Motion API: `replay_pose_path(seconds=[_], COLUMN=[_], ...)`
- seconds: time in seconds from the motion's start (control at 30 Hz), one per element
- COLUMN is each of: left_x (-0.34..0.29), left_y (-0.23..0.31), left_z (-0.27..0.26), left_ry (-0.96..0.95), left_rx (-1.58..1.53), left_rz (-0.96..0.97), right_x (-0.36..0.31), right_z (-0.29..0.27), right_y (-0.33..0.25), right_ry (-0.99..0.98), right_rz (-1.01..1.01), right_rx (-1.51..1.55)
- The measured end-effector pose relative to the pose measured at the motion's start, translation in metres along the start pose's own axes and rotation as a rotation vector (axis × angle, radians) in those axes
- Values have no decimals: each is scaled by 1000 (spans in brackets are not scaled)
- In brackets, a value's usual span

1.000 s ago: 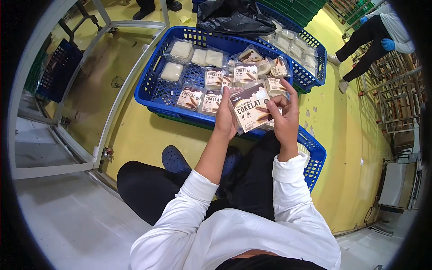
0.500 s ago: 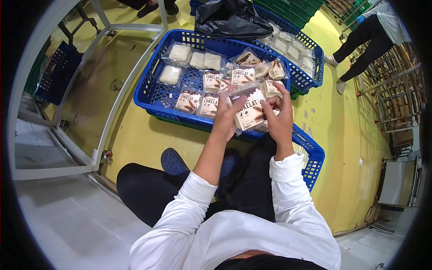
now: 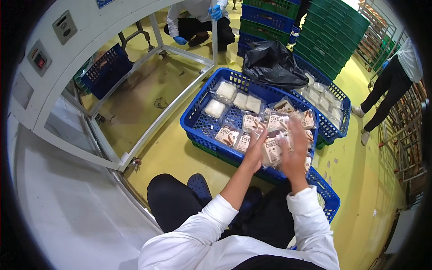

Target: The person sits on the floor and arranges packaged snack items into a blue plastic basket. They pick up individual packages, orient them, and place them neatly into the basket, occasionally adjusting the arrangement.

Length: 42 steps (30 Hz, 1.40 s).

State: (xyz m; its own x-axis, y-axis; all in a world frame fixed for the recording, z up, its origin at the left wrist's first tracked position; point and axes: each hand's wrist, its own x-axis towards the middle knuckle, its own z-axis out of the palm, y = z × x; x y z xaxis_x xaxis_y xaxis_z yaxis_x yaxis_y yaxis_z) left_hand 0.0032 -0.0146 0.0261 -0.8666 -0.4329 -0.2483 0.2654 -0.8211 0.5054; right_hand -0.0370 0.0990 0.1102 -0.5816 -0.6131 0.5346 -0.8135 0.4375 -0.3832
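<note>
Between my hands is a clear-wrapped bread packet (image 3: 272, 152) with a brown and white label, tilted over the near side of a blue crate (image 3: 202, 140). My left hand (image 3: 254, 153) grips its left edge. My right hand (image 3: 294, 155) is blurred at its right side, fingers stretched upward and apart; whether it touches the packet is unclear. In the crate, labelled packets like a front one (image 3: 227, 135) lie toward the middle and right. Plain white bread packets, such as one (image 3: 214, 108), lie at the far left.
A black plastic bag (image 3: 272, 65) lies over the far rims of this crate and a second blue crate (image 3: 344, 119) of white packets. Green crates (image 3: 333, 33) stand stacked behind. A white metal frame (image 3: 168, 121) is at left. A crouching person (image 3: 198, 22) and a standing person (image 3: 391, 85) are nearby.
My view has swung left and up, so the crates appear farther right and lower. My right hand's fingers, earlier bent on the packet, are now stretched out. The packet stays in my left hand.
</note>
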Motion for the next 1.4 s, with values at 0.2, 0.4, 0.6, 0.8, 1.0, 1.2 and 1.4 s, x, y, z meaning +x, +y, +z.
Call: replay_pose_path(seconds=[0.2, 0.4, 0.6, 0.8, 1.0, 1.2, 1.4], left_x=[19, 26, 39, 57, 77, 106, 108], left_y=[7, 51, 34, 36, 72, 115, 101], left_z=[-33, -65, -77, -88, -58, -40, -64], left_ry=[106, 26, 31, 138, 94, 15, -10], left_rx=[-2, -122, -111, -2, 139, 319, 285], left_rz=[-2, 78, -36, 27, 62, -32, -135], right_x=[-20, -23, -28, -20, -26, -25, -25], right_z=[26, 7, 3, -5, -4, 3, 4], right_y=[1, 51, 86, 69, 81, 86, 81], right_ry=[-449, -209, -8, -85, -69, -50, -95], right_rz=[-100, 327, 792, 744, 722, 710, 708], right_rx=[35, 552, 940, 987, 943, 1008, 1029])
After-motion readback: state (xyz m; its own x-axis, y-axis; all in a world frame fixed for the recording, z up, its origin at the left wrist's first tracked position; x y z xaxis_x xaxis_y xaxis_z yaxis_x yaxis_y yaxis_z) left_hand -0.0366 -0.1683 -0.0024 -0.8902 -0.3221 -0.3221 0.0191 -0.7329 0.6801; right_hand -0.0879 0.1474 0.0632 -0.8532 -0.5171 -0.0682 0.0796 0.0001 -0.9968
